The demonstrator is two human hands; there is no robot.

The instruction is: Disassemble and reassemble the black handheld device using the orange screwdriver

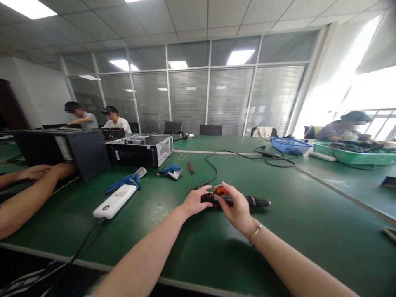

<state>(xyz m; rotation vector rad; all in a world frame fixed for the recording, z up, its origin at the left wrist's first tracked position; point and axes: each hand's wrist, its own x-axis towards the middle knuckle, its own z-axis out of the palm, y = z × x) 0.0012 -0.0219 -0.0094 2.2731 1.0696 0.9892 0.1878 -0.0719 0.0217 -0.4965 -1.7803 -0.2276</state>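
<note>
A black electric screwdriver lies along the green table in front of me, its bit end pointing right and its cord running off behind. Fingers of my left hand are curled about its rear end. My right hand, with a bracelet at the wrist, closes over the middle of the tool. Between my right thumb and fingers shows an orange piece; whether it belongs to the screwdriver or is separate, I cannot tell. My fingers partly hide the body.
To the left lie a white power bank with a cable and blue gloves. An open computer case and a black case stand behind, with another person's arms at it. Blue and green baskets sit right.
</note>
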